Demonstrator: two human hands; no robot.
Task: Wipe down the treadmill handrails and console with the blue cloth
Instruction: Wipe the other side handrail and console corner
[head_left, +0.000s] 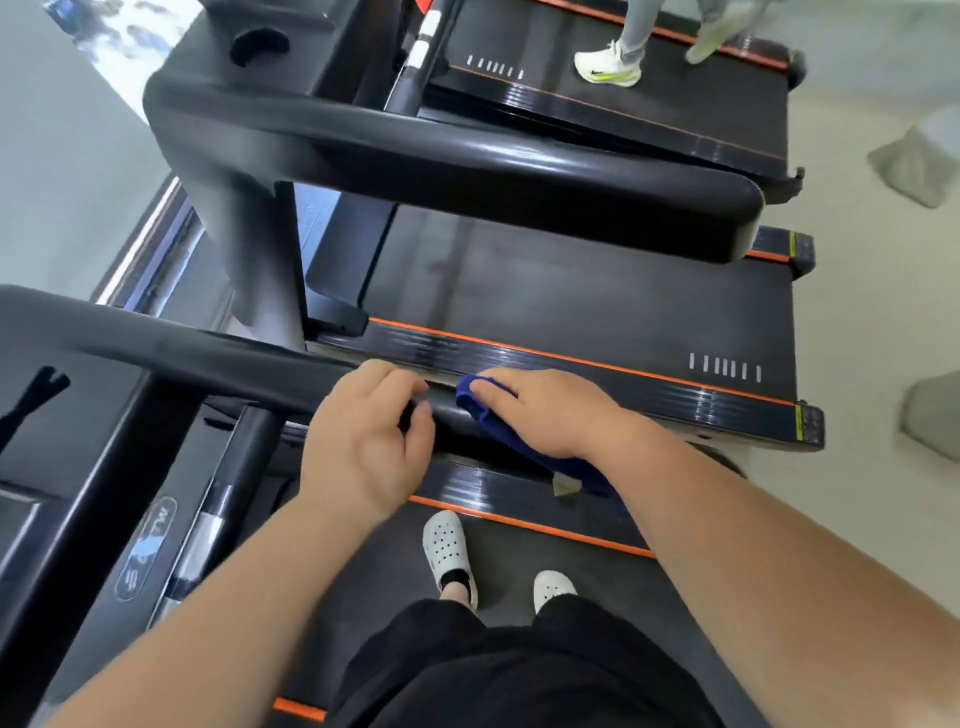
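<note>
Pale speckled gym floor (872, 312) spreads beyond a row of black treadmills with matte dark belts edged by thin orange stripes, and a glossy black handrail (208, 353) of rounded moulded plastic slants across the nearest machine. On that handrail the left hand (363, 441) curls its fingers round the bar, and just beside it the right hand (545, 410) lies with fingers fairly straight and close together, pressing a soft, crumpled blue cloth (488, 415) against the rail, though its thumb is hidden, so a pinch underneath cannot be ruled out. Below the handrail, white perforated clogs (444, 551) stand on the belt.
</note>
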